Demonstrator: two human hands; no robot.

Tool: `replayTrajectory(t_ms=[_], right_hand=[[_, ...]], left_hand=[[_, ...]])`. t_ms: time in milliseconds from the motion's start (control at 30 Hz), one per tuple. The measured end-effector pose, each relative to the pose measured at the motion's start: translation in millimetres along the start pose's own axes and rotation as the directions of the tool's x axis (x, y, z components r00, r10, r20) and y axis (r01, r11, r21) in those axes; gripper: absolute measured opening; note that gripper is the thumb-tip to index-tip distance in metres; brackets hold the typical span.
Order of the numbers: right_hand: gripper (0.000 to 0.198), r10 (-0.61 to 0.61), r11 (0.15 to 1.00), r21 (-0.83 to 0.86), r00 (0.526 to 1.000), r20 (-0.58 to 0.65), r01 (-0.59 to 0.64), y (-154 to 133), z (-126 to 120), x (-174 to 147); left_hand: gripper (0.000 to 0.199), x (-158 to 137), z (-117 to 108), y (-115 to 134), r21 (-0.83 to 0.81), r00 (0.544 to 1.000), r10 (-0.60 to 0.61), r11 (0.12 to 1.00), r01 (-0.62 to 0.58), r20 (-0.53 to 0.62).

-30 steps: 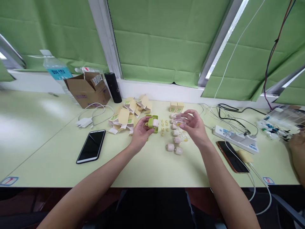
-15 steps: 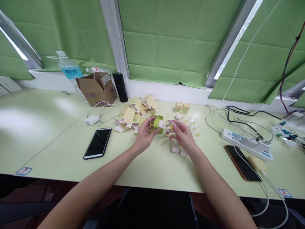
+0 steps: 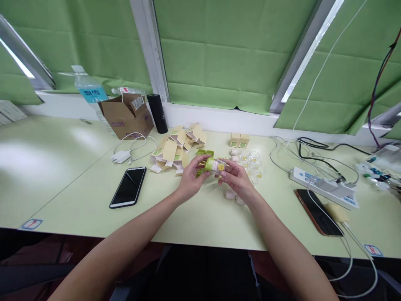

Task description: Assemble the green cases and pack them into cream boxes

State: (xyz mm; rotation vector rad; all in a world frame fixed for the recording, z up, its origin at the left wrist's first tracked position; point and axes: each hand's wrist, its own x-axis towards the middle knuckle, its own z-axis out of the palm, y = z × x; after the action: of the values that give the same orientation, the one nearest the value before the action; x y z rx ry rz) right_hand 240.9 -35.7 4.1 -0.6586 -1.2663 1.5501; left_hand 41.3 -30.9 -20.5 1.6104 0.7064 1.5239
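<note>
My left hand [image 3: 189, 177] is closed on a small green cap [image 3: 209, 163] with a pale pink insert [image 3: 214, 165] on its right end. In my right hand [image 3: 238, 179], fingers closed, is a clear plastic cover [image 3: 221, 167] with a yellow round sticker. The cover now sits over the pink insert, touching or nearly touching the green cap; whether it is fully seated I cannot tell. More green caps [image 3: 205, 153] lie just behind my left hand. Several clear covers [image 3: 254, 159] lie beyond my right hand, and pale pink pieces [image 3: 230, 194] lie near its wrist.
Opened small cartons [image 3: 169, 154] are heaped behind my left hand; two closed ones [image 3: 239, 141] stand at the back. A phone [image 3: 128, 187], a charger [image 3: 120, 156], and a cardboard box [image 3: 127, 117] are leftward. A power strip [image 3: 322, 187], cables and another phone [image 3: 318, 213] lie rightward.
My right hand has moved slightly left, bringing the clear cover from beside the pink insert onto it. My left hand still grips the green cap, now turned a little.
</note>
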Motion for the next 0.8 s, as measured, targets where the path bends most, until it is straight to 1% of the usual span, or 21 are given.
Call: replayTrajectory(t_ms=[233, 333, 533, 667, 800], right_hand=[[0.050, 0.015, 1.000, 0.021, 1.000, -0.017, -0.015, 2.4, 0.8, -0.6], [0.051, 0.020, 0.999, 0.029, 1.000, -0.023, -0.019, 3.2, 1.5, -0.7], [0.052, 0.038, 0.999, 0.039, 0.999, -0.023, -0.037, 4.3, 0.6, -0.8], [0.052, 0.047, 0.998, 0.040, 0.999, 0.013, -0.047, 4.5, -0.5, -1.1], [0.051, 0.051, 0.996, 0.066, 0.999, 0.013, -0.052, 3.6, 0.3, -1.4]], left_hand=[[0.044, 0.7, -1.9, 1.7, 0.047, 0.999, 0.037, 0.998, -0.038, 0.033], [0.043, 1.7, -2.0, 1.6, 0.010, 0.999, 0.026, 1.000, -0.026, 0.025], [0.046, 3.8, -2.3, 1.5, -0.115, 0.999, -0.036, 0.993, 0.035, -0.008], [0.046, 4.2, -2.0, 3.0, -0.139, 0.999, -0.039, 0.990, 0.037, -0.014], [0.046, 4.5, -1.9, 4.1, -0.140, 0.999, -0.045, 0.989, 0.044, -0.007]])
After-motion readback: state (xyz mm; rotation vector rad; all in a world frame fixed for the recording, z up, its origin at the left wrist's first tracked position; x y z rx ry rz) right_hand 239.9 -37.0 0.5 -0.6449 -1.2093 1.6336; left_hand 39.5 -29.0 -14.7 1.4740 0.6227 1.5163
